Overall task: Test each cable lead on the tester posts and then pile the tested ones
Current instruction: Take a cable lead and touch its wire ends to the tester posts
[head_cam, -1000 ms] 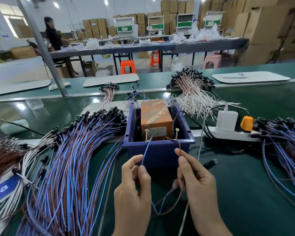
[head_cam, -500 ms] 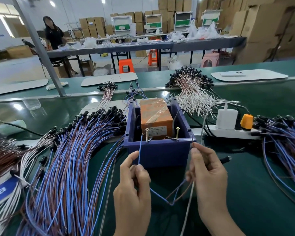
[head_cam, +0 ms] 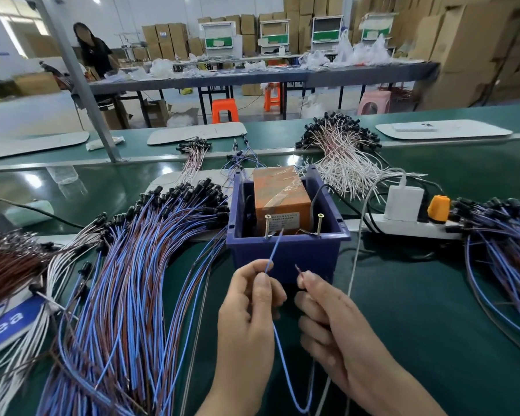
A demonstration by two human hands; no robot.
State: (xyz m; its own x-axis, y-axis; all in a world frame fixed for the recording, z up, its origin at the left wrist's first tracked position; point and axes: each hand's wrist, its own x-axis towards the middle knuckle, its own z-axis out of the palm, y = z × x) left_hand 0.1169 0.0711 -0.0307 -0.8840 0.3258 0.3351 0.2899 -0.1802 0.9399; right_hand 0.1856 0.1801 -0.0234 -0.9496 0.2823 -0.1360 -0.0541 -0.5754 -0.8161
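My left hand (head_cam: 248, 313) pinches the blue lead (head_cam: 272, 250) of one cable; its tip rises toward the left tester post (head_cam: 267, 225). My right hand (head_cam: 336, 325) pinches the brown lead (head_cam: 298, 269), whose short tip stands well below the right tester post (head_cam: 320, 224). Both screw posts stand on the front rim of a blue bin (head_cam: 285, 250) holding the orange tester box (head_cam: 279, 199). The cable loops down between my wrists. A big fan of blue and brown cables (head_cam: 126, 280) lies at the left, and another pile (head_cam: 505, 250) at the right.
A white power strip (head_cam: 409, 226) with a white charger and an orange plug lies right of the bin. White and pink cable bundles (head_cam: 339, 151) lie behind it. A thin white cord (head_cam: 356, 256) runs past my right hand. A person stands at far tables.
Both hands drew back from the posts and came closer together in front of the bin. The brown lead now sits low in my right hand, away from the right post.
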